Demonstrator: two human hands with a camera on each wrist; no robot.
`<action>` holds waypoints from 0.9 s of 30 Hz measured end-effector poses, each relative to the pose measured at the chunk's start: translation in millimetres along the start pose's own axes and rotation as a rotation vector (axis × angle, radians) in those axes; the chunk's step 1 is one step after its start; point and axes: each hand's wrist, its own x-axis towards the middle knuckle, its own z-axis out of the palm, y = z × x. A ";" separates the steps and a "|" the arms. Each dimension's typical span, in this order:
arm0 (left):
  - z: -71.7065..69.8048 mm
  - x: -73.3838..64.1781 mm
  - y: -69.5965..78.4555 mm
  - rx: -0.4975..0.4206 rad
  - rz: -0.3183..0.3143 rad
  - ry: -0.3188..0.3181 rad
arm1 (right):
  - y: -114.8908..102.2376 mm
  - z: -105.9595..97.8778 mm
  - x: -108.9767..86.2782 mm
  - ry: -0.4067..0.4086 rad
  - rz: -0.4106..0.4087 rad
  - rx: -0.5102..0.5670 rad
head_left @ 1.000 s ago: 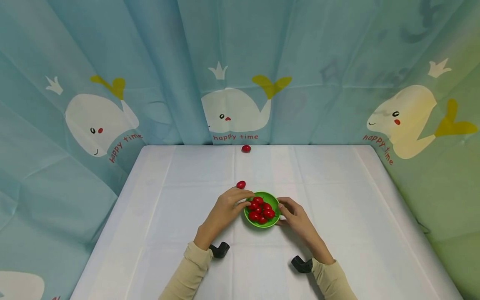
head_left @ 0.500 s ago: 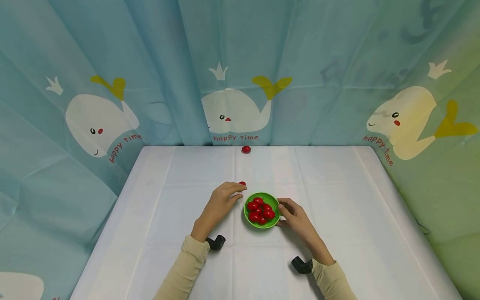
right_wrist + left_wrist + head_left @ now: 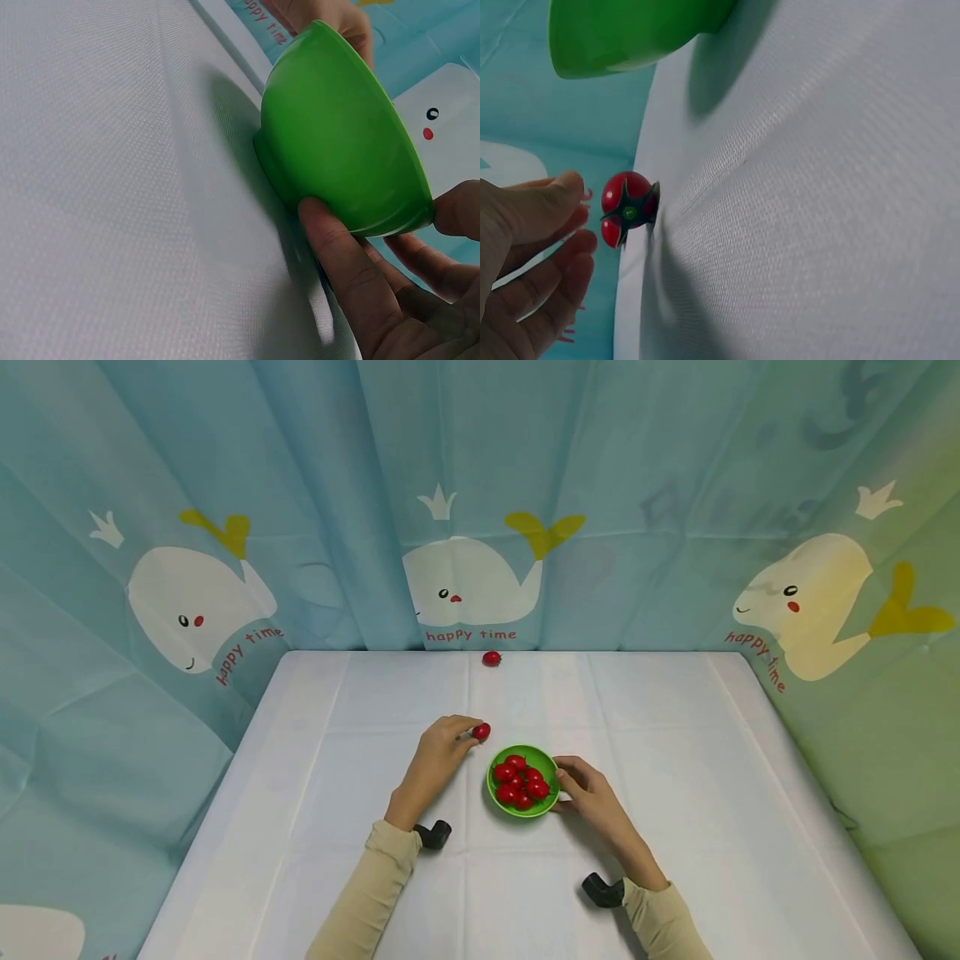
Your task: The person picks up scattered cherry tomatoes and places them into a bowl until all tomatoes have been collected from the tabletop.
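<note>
A single cherry tomato with a green calyx lies on the white tabletop, left of and beyond the green bowl. My left hand is right beside it, thumb and fingers spread around its near side; in the left wrist view a small gap shows between fingertips and tomato. Several more cherry tomatoes sit in the bowl. With the thumb at the rim and fingers low on the outer wall, my right hand holds the bowl from its right side.
Another cherry tomato lies at the far edge of the table. Blue-green curtains with whale prints hang around the back and sides. Black wrist-worn pieces stick out near both sleeves.
My left hand has moved away from the bowl, leftward and slightly farther out, to the loose tomato. The right hand and the bowl have stayed in place.
</note>
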 end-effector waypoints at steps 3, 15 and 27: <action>1.6 2.4 -2.3 0.014 -0.027 -0.002 | 0.0 0.0 -0.1 -0.012 0.003 0.019; 12.2 10.9 -3.9 0.011 -0.145 -0.039 | -1.0 -1.2 -0.8 -0.018 0.002 0.034; 20.8 17.4 1.4 0.035 -0.182 -0.087 | 0.3 -1.7 1.5 -0.022 0.016 0.056</action>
